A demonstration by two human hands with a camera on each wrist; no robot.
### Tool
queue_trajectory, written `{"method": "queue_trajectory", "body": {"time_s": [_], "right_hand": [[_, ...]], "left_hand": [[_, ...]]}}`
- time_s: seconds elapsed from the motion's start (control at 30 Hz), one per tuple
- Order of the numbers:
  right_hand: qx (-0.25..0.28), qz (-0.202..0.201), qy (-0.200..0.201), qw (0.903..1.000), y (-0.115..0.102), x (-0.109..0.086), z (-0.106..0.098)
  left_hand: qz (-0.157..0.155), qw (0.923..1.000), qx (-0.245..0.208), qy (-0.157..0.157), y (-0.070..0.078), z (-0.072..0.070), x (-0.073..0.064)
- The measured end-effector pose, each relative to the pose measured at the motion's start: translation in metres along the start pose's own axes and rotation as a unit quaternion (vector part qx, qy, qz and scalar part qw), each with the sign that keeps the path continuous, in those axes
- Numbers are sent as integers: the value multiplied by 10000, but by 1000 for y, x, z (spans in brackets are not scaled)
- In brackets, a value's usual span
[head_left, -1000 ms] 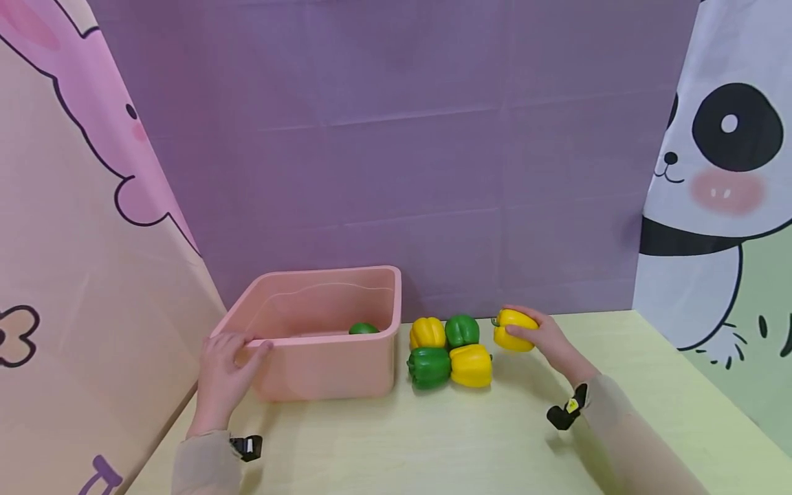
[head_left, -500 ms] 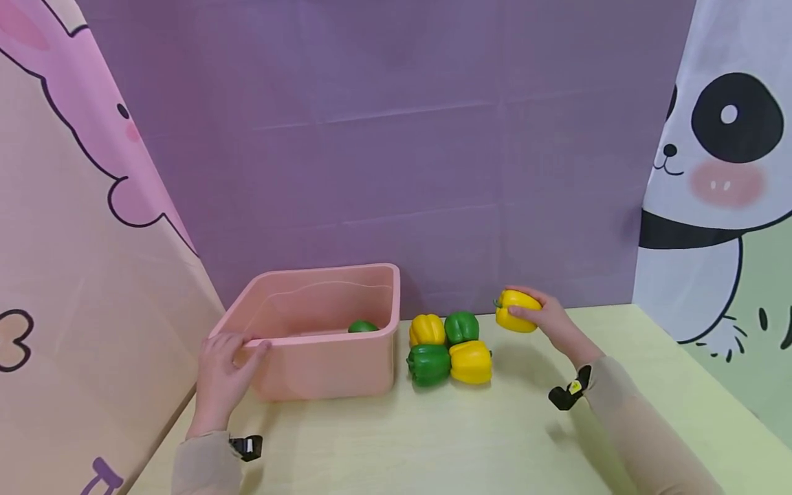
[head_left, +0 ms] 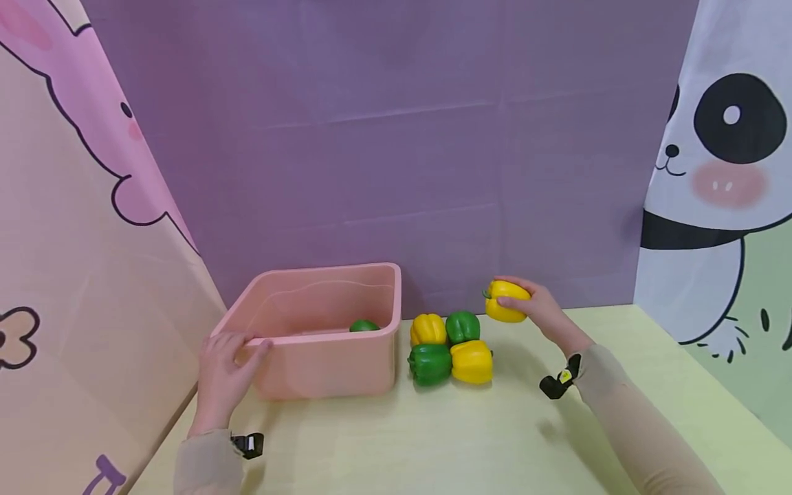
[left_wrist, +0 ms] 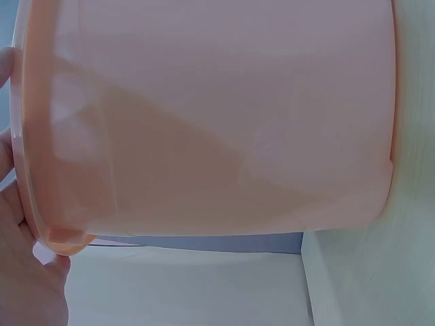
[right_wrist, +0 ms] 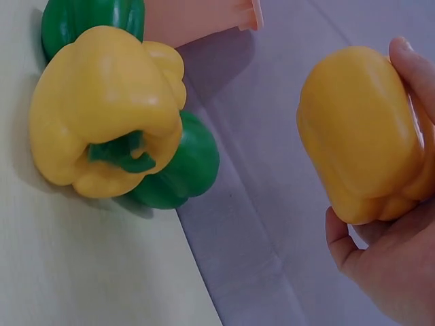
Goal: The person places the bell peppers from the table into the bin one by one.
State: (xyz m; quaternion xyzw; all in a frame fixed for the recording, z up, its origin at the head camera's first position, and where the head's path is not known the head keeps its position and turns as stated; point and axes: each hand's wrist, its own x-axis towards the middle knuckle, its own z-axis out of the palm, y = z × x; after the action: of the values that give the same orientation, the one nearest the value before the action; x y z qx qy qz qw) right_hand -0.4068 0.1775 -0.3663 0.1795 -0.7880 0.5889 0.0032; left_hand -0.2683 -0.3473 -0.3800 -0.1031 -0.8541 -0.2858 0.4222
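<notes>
My right hand (head_left: 537, 309) grips a yellow bell pepper (head_left: 507, 302) above the table, its stem pointing left; the right wrist view shows thumb and fingers around that pepper (right_wrist: 363, 136). My left hand (head_left: 224, 375) holds the near left corner of a pink plastic bin (head_left: 322, 368), fingers over the rim. Inside the bin, the top of a green object (head_left: 364, 325) shows; the rest is hidden by the wall. Between bin and right hand sit a yellow pepper (head_left: 428, 330) and a green pepper (head_left: 463, 327) behind, a green pepper (head_left: 430, 364) and a yellow pepper (head_left: 472, 362) in front.
The pale wooden table (head_left: 383, 447) runs back to a purple cloth (head_left: 396, 151). A printed panda panel (head_left: 693, 275) borders the right side, and a pale printed panel (head_left: 93, 309) borders the left, close to the left hand.
My right hand has raised the yellow bell pepper off the table and then shifted slightly left with it. The left hand stays on the bin's rim.
</notes>
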Motion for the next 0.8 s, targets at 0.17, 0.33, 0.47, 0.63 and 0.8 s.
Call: {"method": "queue_trajectory", "body": {"time_s": [0.17,0.33,0.47,0.63,0.8], "right_hand": [[-50,-5,-107,9999,-7,5,3],[-3,34,-185,9998,-11,8,6],[29,2,-218,9998,-12,12,8],[123,33,-269,9996,-12,17,11],[155,8,-286,9995,-15,17,13]], "left_hand": [[69,10000,11,71,-1,1,1],[134,9998,14,114,-3,1,2],[154,9998,-39,154,-4,2,3],[80,9999,-47,138,-3,1,2],[103,9999,-28,124,-2,2,2]]}}
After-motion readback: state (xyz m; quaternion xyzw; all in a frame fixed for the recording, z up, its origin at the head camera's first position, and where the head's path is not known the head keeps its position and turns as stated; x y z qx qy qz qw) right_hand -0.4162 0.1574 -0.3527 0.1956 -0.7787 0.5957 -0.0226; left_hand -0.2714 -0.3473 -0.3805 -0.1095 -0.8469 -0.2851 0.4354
